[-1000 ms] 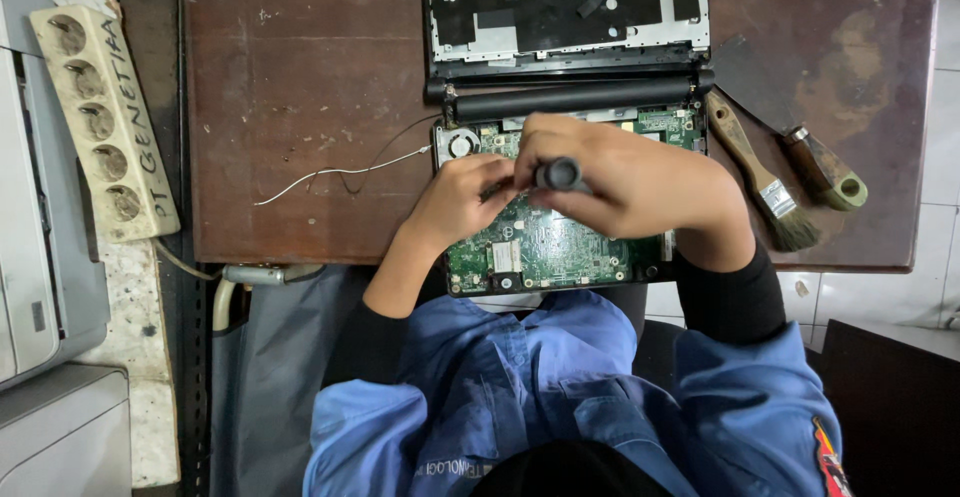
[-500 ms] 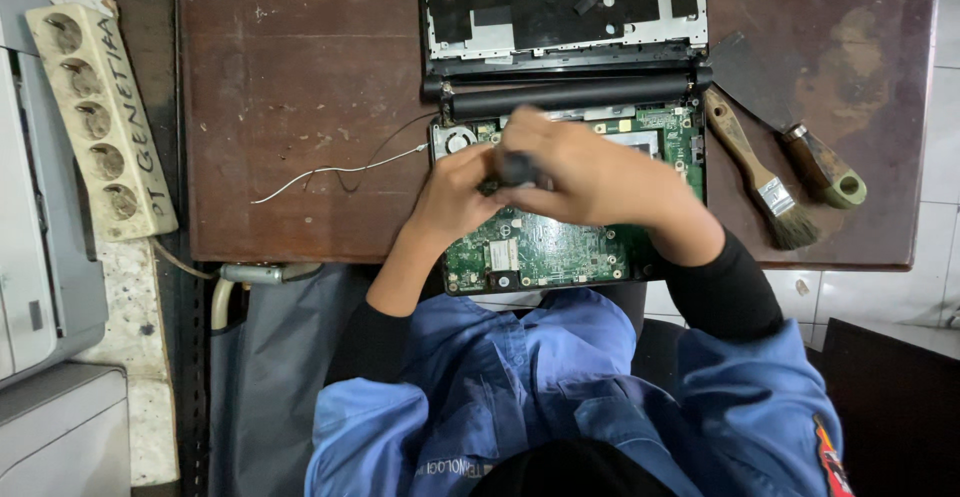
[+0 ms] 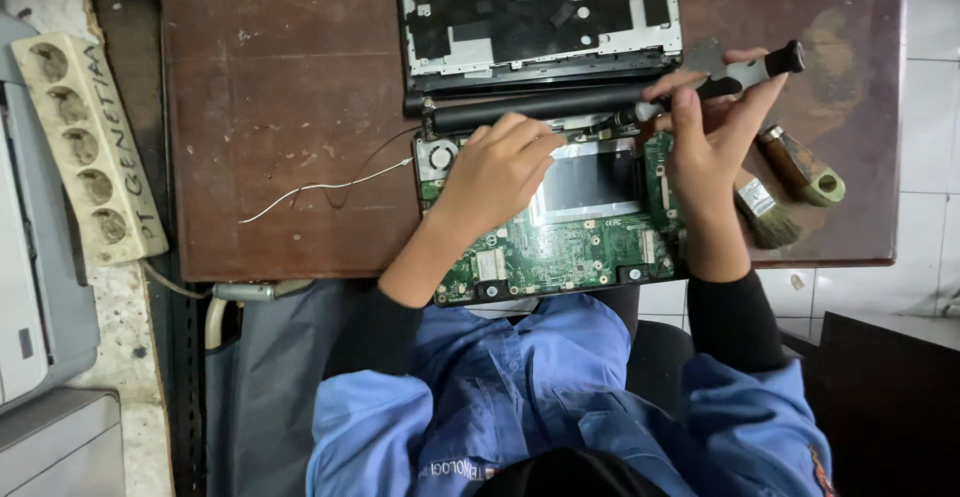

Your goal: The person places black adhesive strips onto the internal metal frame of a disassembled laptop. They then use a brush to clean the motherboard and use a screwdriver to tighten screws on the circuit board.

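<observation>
Worn brown wooden table [image 3: 280, 107]: opened small laptop with bare green circuit board [image 3: 560, 242] at its near edge. Left hand [image 3: 500, 167] rests curled on board; right hand [image 3: 705, 137] grips black-handled screwdriver [image 3: 735, 75] at hinge. Risk: tip slipping, gouging components.

Taking the opened laptop [image 3: 560, 207] as the landmark: to its left the brown table [image 3: 280, 137] lies open, crossed only by a thin white wire [image 3: 320, 187] that runs up to the laptop's left edge. Farther left, off the table edge, a pale power strip [image 3: 85, 147] stands clear of that room. To the laptop's right the way is crowded: the right hand [image 3: 705, 147] with a black-handled screwdriver [image 3: 735, 75] sits at the hinge corner, and two brushes [image 3: 785, 182] lie just beside it. The left hand [image 3: 495, 172] covers the board's upper left. Right of the brushes, bare table remains.
</observation>
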